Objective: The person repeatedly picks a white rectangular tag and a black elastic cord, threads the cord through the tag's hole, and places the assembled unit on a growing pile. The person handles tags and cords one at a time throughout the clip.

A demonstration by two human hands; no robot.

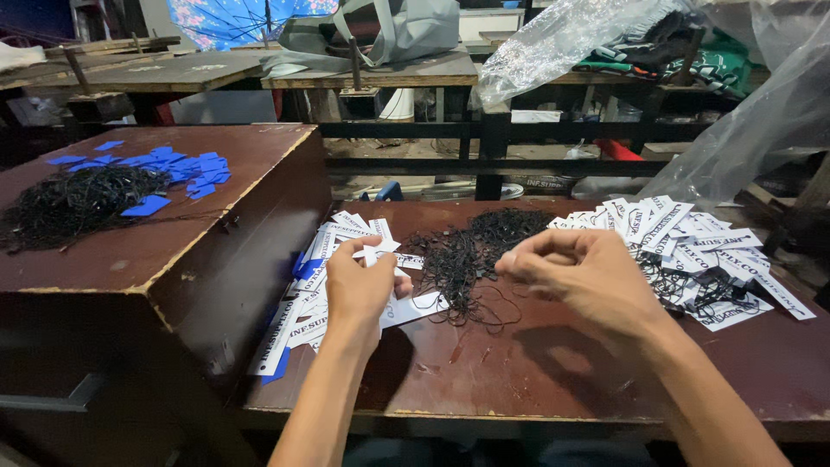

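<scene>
Head view: looking down on a worn, reddish-brown counter [519, 372], its glossy top scuffed and scratched.
Left hand [361, 290]: fingers pinched together on a small white paper tag [373, 252], flat and rectangular, held just above the counter.
Right hand [581, 270]: fingers curled in, tips pressed together near the thumb; whether a thread sits between them, I cannot tell.
Hands: apart, with the string pile between and just beyond them.
String pile [471, 251]: thin black strings, a loose wiry tangle in the middle of the counter, a few loops straggling toward the near edge.
Left tag heap [320, 298]: white strips with dark print, some blue ones peeping out underneath, sliding down against the side of the box.
Right tag heap [692, 251]: more white printed tags, fanned and overlapping, black strings threaded through them.
Box [173, 251]: tall, dark brown wooden block at the left, edges chipped pale.
On the box: a second black string bundle [78, 203] and scattered blue tags [173, 169], matte and small.
Behind: crinkled clear plastic sheet [743, 95] at the upper right, a grey bag [380, 35] on a far bench.
</scene>
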